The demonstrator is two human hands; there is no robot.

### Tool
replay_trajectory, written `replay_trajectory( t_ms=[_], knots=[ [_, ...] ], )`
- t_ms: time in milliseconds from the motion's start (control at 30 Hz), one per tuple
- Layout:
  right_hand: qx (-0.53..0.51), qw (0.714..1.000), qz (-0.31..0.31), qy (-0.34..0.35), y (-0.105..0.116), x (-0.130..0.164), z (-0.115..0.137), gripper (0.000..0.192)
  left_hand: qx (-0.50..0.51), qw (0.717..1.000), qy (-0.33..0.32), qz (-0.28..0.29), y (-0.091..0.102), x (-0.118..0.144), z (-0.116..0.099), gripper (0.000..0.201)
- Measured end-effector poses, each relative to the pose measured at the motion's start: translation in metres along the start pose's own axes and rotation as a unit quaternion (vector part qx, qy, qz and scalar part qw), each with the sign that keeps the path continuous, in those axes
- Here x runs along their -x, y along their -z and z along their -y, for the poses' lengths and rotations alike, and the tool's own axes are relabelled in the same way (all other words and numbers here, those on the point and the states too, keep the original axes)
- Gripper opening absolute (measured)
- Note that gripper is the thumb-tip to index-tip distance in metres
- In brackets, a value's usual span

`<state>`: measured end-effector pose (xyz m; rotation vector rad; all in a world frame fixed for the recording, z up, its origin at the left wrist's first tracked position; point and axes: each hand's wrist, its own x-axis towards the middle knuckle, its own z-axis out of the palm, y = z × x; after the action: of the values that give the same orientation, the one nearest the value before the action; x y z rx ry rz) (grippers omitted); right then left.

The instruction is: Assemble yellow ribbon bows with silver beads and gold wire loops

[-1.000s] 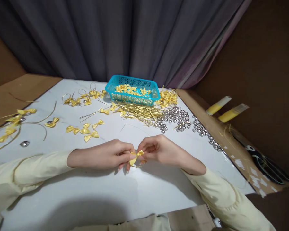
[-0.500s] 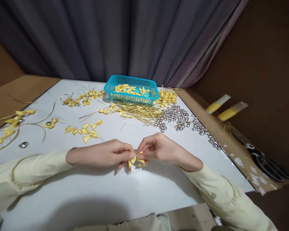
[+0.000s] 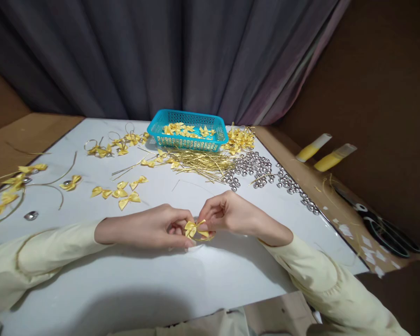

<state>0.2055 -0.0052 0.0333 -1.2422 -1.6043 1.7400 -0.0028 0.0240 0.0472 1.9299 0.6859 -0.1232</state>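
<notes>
The left hand (image 3: 157, 228) has loosened, its thumb lower and apart from its fingers; whether it touches the yellow bow (image 3: 190, 229) is unclear. The right hand (image 3: 233, 215) pinches that bow, gold wire (image 3: 205, 240) just below it, seemingly bearing the hold alone.

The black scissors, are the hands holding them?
No, the scissors lie off to the right, while the left hand and right hand are close together at a yellow bow.
</notes>
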Motion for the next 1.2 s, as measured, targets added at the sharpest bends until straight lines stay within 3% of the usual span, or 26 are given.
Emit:
replay_trajectory(
  t_ms=[167,500,833,1000,1200],
  knots=[
    [0.003,1.0,0.007,0.013,0.002,0.003,0.003,0.014,0.003,0.999,-0.038,-0.015,-0.002,-0.001,0.0,0.028],
    [0.005,0.999,0.014,0.036,0.0,0.004,0.004,0.003,0.013,0.999,-0.034,-0.022,-0.001,0.0,-0.005,0.029],
    [0.033,0.998,-0.028,0.049,0.003,0.005,0.005,0.005,-0.028,0.991,-0.086,-0.096,-0.007,0.0,0.001,0.026],
    [-0.009,0.998,-0.05,0.035,0.002,0.003,0.006,0.004,-0.008,0.985,-0.095,-0.145,-0.013,-0.001,0.002,0.027],
    [-0.035,0.998,-0.046,0.014,0.003,0.002,0.007,0.015,-0.001,0.991,-0.089,-0.1,-0.008,-0.001,0.004,0.017]
  ],
)
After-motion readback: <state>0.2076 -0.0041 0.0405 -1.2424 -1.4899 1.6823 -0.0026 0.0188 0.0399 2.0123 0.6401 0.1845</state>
